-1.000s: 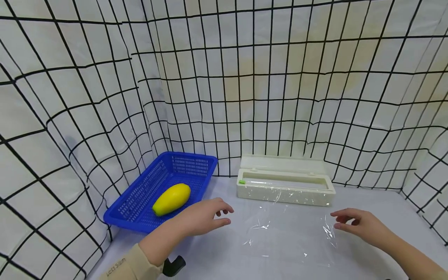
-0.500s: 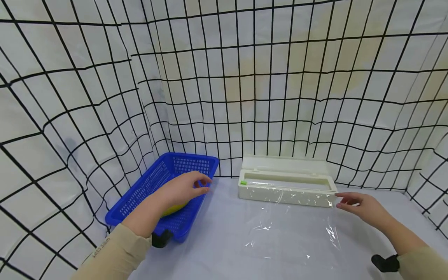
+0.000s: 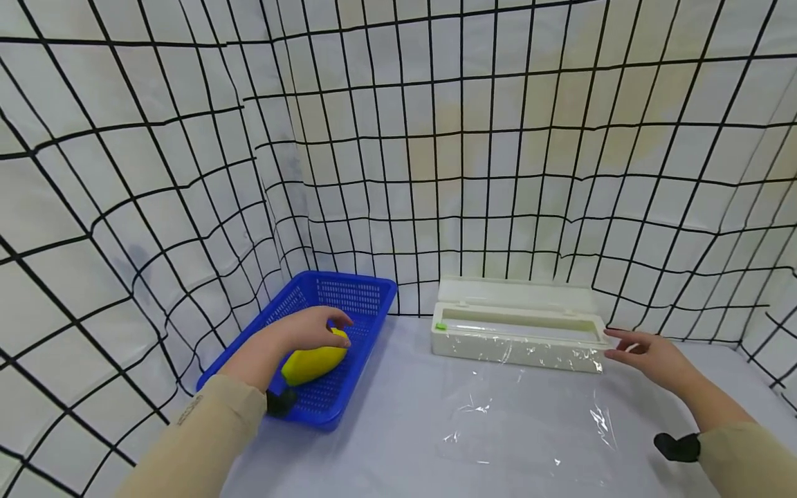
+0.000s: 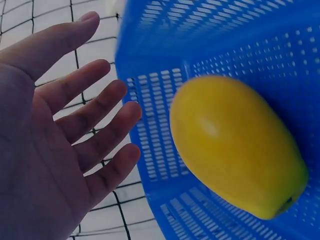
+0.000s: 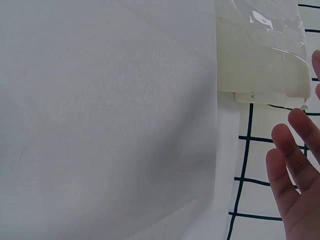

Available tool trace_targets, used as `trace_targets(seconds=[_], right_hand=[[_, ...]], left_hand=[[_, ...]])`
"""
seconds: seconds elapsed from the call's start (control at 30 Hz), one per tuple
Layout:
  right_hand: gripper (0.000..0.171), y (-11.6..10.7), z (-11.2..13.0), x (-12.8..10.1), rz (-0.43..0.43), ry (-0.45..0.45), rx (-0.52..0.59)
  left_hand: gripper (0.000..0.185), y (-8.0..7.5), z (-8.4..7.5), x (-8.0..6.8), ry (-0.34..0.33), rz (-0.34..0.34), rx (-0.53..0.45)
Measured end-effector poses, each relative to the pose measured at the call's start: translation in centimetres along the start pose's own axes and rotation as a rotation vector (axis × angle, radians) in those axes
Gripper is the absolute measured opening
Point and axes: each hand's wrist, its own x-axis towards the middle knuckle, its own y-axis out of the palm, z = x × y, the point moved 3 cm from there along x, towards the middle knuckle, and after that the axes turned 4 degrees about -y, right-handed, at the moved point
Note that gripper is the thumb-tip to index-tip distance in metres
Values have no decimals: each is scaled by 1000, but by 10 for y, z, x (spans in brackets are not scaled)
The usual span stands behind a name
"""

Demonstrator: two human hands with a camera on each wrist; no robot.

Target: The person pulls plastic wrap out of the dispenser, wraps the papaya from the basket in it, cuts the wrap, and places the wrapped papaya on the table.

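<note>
**Our left hand over the yellow fruit, our right at the wrap box**

We see our left hand (image 3: 308,330) reaching into the blue basket (image 3: 355,294), just above the yellow fruit (image 3: 313,362). The fruit is smooth, glossy and oval, a bright even yellow with a small dark tip at one end, and it lies on its side on the basket's perforated floor, near the wall closest to us. From the left wrist view our fingers (image 4: 95,110) are straight and spread, apart from the fruit (image 4: 235,145), so this hand is released and grasps nothing.

Our right hand (image 3: 650,356) sits at the right end of the cream cling-film box (image 3: 517,332), fingers loosely extended. In the right wrist view the fingertips (image 5: 287,150) lie just beside the box corner (image 5: 260,55); we cannot tell whether they touch it, and they pinch nothing.

The box stands with its lid folded back against the gridded backdrop (image 3: 436,138), well right of the basket. A sheet of clear film (image 3: 529,415) runs from the box's front edge and lies flat and wrinkled on the white table (image 3: 386,443), between our two arms. The basket's rim stands between the fruit and the film. Beige sleeves (image 3: 199,443) cover both forearms, each with a dark wrist mount (image 3: 675,446).
</note>
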Motion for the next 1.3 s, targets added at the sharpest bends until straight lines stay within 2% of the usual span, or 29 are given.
trace_targets(seconds=[0.17,0.3,0.5,0.63,0.9,1.3], right_hand=[[71,2,-11,1,2,9,10],[68,3,-16,0,-7,11,19],[65,5,-18,0,-19,14,21],[64,6,-17,1,-17,7,26],[65,7,-17,3,-6,18,48],[67,8,-17,5,1,17,50]], left_hand=[[45,-3,15,9,-30,10,-11],[45,-7,27,17,-55,12,33],[56,-12,45,27,-124,19,83],[62,-12,52,30,-165,53,83],[72,-3,56,28,-244,179,76],[77,7,53,27,-314,231,-64]])
